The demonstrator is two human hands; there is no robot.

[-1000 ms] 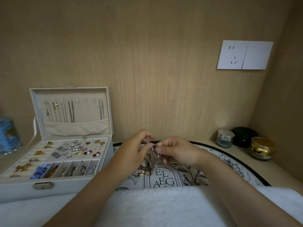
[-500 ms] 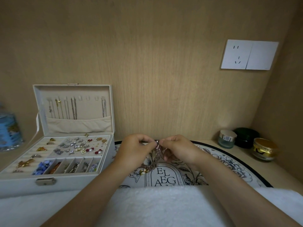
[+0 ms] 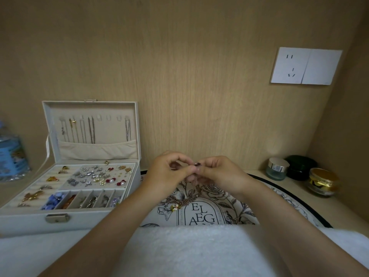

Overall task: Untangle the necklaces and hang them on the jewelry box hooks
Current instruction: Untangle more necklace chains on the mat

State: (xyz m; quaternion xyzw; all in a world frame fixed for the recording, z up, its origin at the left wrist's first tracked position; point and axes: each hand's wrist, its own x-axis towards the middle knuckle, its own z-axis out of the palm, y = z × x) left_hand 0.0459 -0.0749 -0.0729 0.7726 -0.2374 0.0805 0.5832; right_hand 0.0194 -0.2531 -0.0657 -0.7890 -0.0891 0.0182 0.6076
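Note:
My left hand (image 3: pixel 166 172) and my right hand (image 3: pixel 218 172) meet fingertip to fingertip above a round floral mat (image 3: pixel 215 198). Both pinch the top of a tangled bunch of thin necklaces (image 3: pixel 184 199), whose chains hang down and pile on the mat with a small gold pendant at the lower end. The white jewelry box (image 3: pixel 79 176) stands open at the left. Several chains hang from the hooks (image 3: pixel 93 118) in its raised lid, down into a fabric pocket. Three hooks toward the right of the row are bare.
The box tray holds earrings, beads and brooches in compartments. A white fluffy towel (image 3: pixel 189 250) covers the near edge. Three small jars (image 3: pixel 299 170) stand at the back right by the side wall. A blue water bottle (image 3: pixel 12 156) sits far left. A wall socket (image 3: pixel 305 65) is upper right.
Both hands have drawn closer together and risen slightly, fingers now pinched tight on the chain bunch. The view has shifted a little to the left and down.

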